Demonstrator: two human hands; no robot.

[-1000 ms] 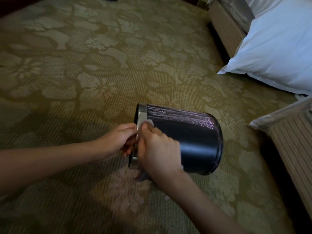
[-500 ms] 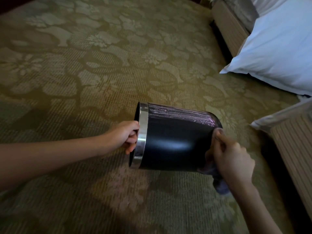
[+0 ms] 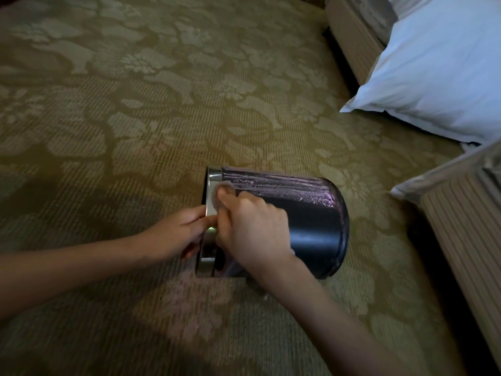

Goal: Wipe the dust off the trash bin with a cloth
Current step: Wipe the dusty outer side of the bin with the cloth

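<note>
Patterned carpet (image 3: 135,118) lies open across the left and top of the frame. One white pillow (image 3: 439,66) sits at upper right. One black trash bin (image 3: 314,229) lies on its side at centre, silver rim leftward, base near the striped bed base (image 3: 466,226) at right. The left hand (image 3: 179,234) curls its fingers round the rim. The right hand (image 3: 252,226), fingers bent, presses one cloth (image 3: 221,195) to the bin's wall beside the rim.

Bare patterned carpet (image 3: 135,137) lies open to the left of and beyond the tipped trash bin (image 3: 317,232), whose rim end is crowded by the left hand (image 3: 179,234) and the right hand (image 3: 252,229) with its cloth (image 3: 216,199), while on the right a white pillow (image 3: 439,71) and a striped bed base (image 3: 466,240) close the way.
</note>
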